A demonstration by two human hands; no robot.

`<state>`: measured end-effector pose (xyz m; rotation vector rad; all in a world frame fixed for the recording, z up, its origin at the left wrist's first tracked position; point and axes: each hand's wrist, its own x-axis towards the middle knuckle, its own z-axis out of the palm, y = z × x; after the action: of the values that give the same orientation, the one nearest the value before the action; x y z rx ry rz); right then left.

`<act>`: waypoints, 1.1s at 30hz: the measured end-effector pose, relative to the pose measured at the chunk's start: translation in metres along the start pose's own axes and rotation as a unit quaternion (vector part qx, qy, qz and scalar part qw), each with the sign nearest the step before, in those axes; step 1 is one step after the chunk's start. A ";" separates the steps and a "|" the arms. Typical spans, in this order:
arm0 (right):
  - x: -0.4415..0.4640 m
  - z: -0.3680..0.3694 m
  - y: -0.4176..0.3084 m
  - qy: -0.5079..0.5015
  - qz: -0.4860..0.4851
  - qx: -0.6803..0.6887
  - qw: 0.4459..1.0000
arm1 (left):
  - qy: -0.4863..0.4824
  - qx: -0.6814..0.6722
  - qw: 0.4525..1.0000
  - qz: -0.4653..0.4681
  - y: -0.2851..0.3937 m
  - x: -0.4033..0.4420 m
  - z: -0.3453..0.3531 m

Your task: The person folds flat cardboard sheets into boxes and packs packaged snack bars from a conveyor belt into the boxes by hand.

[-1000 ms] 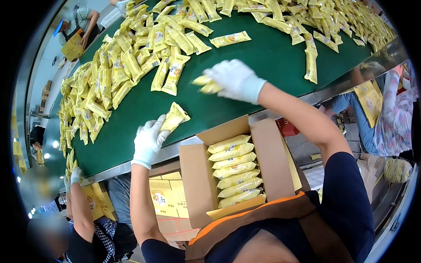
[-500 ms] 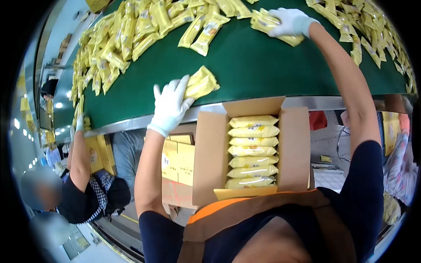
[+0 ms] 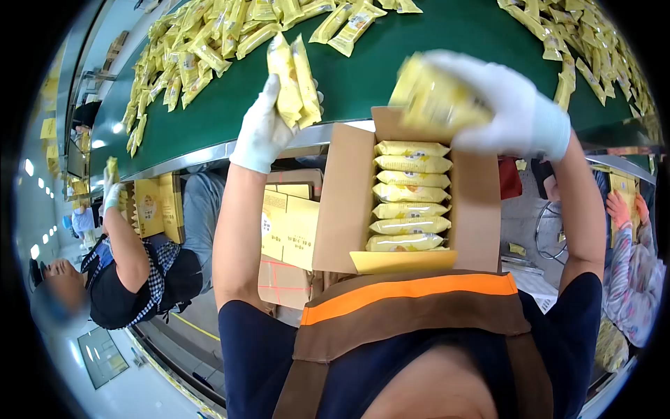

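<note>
Holding two yellow packets (image 3: 284,80) pinched together, the gloved left hand (image 3: 265,124) is hovering near the edge of the green belt (image 3: 370,77), while the blurred right hand (image 3: 504,105) is clutching more packets (image 3: 438,99) near an open box (image 3: 345,202)

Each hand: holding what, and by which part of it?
Left hand: two yellow packets, by their lower halves, upper ends free. Right hand: more yellow packets, gripped toward the picture-right end; blur hides exact contact and count.
</note>
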<state>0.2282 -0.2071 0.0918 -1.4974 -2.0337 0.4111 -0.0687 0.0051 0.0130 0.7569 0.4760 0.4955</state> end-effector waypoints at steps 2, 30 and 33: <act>-0.003 0.023 -0.056 -0.139 -0.045 -0.117 0.982 | -0.079 -0.054 0.995 -0.011 0.004 -0.010 0.020; -0.070 0.080 -0.028 -0.146 -0.168 -0.150 0.963 | -0.104 0.503 0.836 0.194 -0.064 -0.044 0.039; -0.060 0.018 -0.091 -0.137 -0.127 -0.185 0.965 | 0.095 0.245 0.959 0.102 -0.023 -0.057 -0.001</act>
<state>0.1597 -0.2912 0.1128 -1.4160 -2.5993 0.1431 -0.1080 -0.0413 0.0084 1.2513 0.7174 0.6559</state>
